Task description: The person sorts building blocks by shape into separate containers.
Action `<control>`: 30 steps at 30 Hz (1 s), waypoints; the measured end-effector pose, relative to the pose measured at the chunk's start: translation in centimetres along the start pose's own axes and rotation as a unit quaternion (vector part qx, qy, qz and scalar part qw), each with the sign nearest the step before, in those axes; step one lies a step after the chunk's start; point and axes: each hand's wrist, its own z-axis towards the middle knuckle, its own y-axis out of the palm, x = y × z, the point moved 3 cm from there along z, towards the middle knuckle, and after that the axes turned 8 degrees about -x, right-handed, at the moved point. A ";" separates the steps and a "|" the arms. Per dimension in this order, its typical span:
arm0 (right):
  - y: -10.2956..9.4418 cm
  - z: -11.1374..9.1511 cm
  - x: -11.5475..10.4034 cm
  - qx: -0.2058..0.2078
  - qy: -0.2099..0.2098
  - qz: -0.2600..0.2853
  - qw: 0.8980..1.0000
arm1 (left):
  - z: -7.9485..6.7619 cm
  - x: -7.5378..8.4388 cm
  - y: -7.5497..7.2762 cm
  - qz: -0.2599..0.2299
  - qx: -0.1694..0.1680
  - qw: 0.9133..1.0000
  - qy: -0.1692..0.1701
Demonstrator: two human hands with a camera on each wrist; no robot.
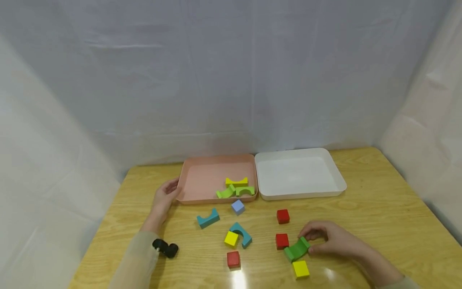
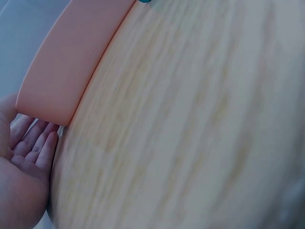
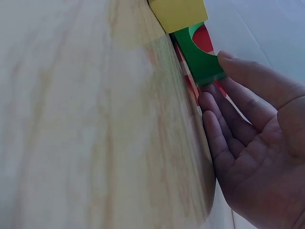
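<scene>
My left hand (image 1: 167, 197) holds the left end of the pink tray (image 1: 202, 170), with the thumb by the rim and the fingers along the outer wall in the left wrist view. Inside that tray lie a yellow arch block (image 1: 236, 182) and two light green arch blocks (image 1: 246, 190). At the right, my right hand (image 1: 333, 241) pinches one end of a green arch block (image 1: 297, 249) between thumb and fingers. That block sits low at the table, beside a red cube (image 1: 282, 241) and a yellow cube (image 1: 300, 269). The right wrist view shows the green block (image 3: 205, 64) at the fingertips.
A white tray (image 1: 301, 174) stands right against the pink one. Two blue arch blocks (image 1: 208, 219), a light blue cube (image 1: 238, 207), another yellow cube (image 1: 231, 239) and two more red cubes (image 1: 233, 259) lie on the wooden table (image 1: 195, 265). Pale cloth (image 1: 216, 80) hangs behind.
</scene>
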 end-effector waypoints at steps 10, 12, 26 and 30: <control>-0.2 -0.1 -0.1 0.002 -0.008 -0.001 1.000 | 0.3 0.1 -0.1 0.001 0.004 1.000 0.001; -0.3 -0.1 -0.1 0.002 -0.014 0.001 1.000 | 0.3 0.1 -0.1 0.002 0.002 1.000 0.002; -0.4 -0.2 -0.4 0.000 -0.018 0.026 0.999 | 0.2 -0.2 0.0 -0.002 -0.003 1.000 0.002; -0.5 -0.2 -0.5 0.000 -0.014 0.028 1.000 | 0.1 -0.3 -0.1 -0.006 -0.008 1.000 0.003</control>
